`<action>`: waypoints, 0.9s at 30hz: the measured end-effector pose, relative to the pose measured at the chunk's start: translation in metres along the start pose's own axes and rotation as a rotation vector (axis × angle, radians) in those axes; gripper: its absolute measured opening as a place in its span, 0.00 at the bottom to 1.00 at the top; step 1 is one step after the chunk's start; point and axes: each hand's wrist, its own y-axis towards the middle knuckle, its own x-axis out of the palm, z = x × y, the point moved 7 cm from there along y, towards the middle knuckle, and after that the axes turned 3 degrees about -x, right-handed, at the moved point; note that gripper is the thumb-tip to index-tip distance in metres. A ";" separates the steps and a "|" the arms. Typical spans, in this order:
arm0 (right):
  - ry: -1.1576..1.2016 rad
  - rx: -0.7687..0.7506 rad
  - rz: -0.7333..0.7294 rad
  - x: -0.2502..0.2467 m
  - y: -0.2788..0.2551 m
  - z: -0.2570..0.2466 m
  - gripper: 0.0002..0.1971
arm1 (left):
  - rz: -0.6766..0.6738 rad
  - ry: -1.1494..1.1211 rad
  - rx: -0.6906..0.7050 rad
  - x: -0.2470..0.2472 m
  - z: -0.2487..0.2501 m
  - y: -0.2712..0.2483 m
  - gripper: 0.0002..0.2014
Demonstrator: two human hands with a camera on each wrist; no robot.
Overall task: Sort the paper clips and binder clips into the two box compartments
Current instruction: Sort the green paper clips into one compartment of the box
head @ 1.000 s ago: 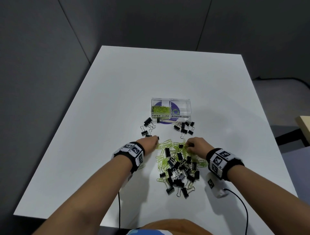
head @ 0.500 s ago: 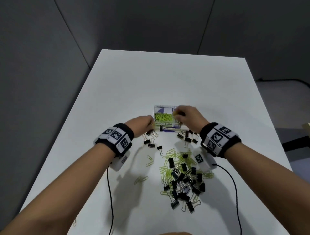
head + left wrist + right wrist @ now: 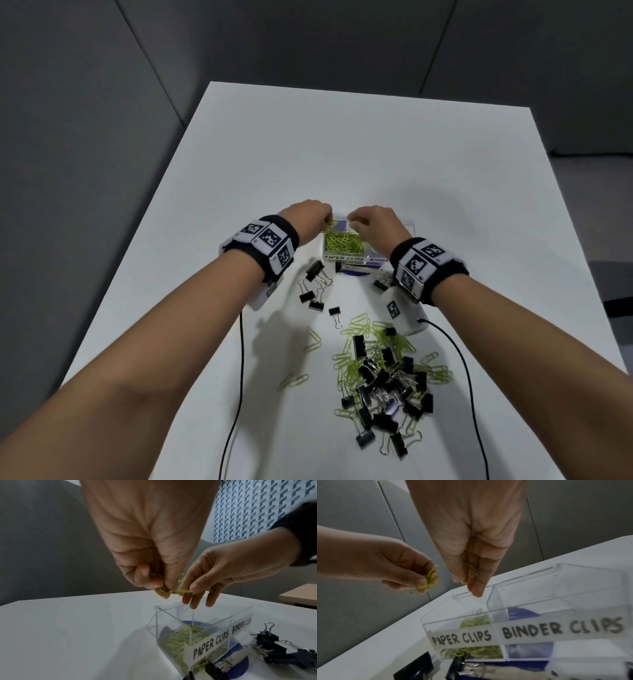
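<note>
A clear two-compartment box (image 3: 343, 257) stands mid-table, labelled PAPER CLIPS (image 3: 461, 637) and BINDER CLIPS (image 3: 561, 628). Green paper clips (image 3: 342, 241) fill the left compartment. My left hand (image 3: 326, 222) hovers over that compartment and pinches a bunch of green paper clips (image 3: 172, 591). My right hand (image 3: 352, 223) is beside it, above the same compartment, with a few paper clips (image 3: 471, 568) held between its fingers. A mixed pile (image 3: 387, 387) of black binder clips and green paper clips lies nearer me.
Several black binder clips (image 3: 313, 274) lie left of the box front, more by my right wrist. Loose paper clips (image 3: 293, 380) dot the table. Two black cables (image 3: 241, 359) trail from the wrist cameras. A blue disc (image 3: 240, 660) lies under the box.
Both hands have lifted off the pile and moved forward to above the paper clips compartment, each carrying green paper clips.
</note>
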 end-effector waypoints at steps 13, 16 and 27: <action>0.305 0.063 0.070 -0.018 -0.031 0.016 0.19 | -0.032 0.049 0.086 0.018 0.028 0.016 0.16; 0.214 0.030 0.077 -0.026 -0.052 0.026 0.15 | 0.061 0.025 0.114 0.014 0.027 -0.001 0.15; -0.462 -0.032 -0.417 0.027 -0.148 0.081 0.12 | -0.095 0.188 0.398 0.122 0.080 -0.076 0.19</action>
